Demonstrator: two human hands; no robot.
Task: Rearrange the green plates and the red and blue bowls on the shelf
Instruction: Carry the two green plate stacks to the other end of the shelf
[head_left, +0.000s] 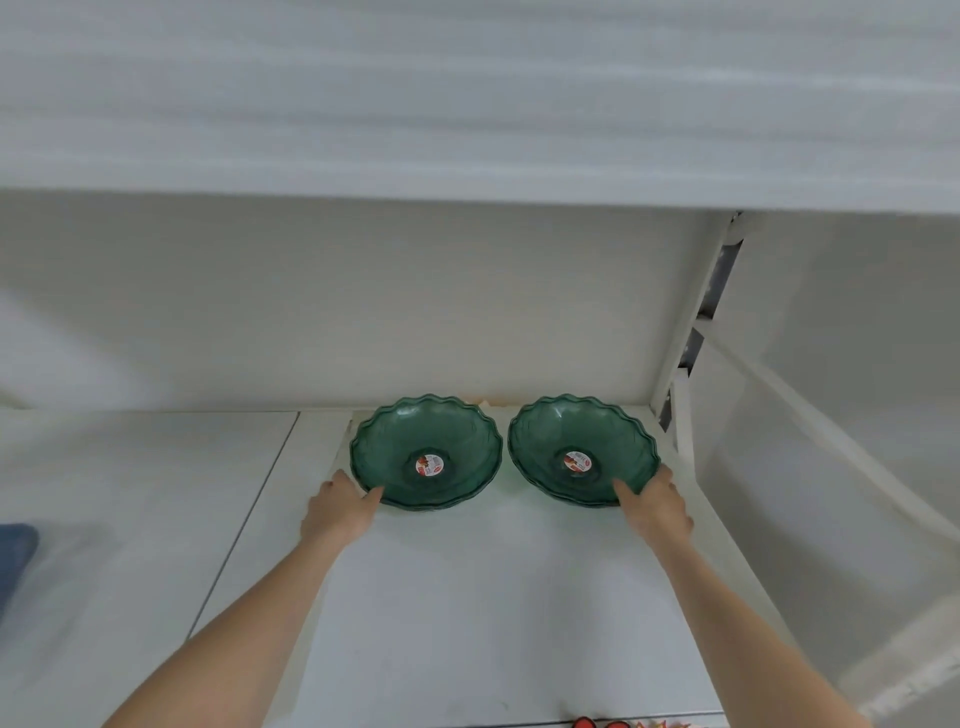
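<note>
Two green scalloped plates stand side by side at the back of the white shelf (467, 597), each with a red and white sticker in its middle. The left green plate (415, 436) looks like a small stack, and so does the right green plate (571, 431). My left hand (340, 512) grips the left plate's near left rim, thumb over the edge. My right hand (657, 506) grips the right plate's near right rim the same way. No red or blue bowl is plainly in view.
The shelf's back wall rises right behind the plates, and a white upright post (696, 322) stands at the right. A shelf board (467, 156) overhangs above. Something blue (15, 551) shows at the left edge, and red bits (602, 723) at the bottom edge.
</note>
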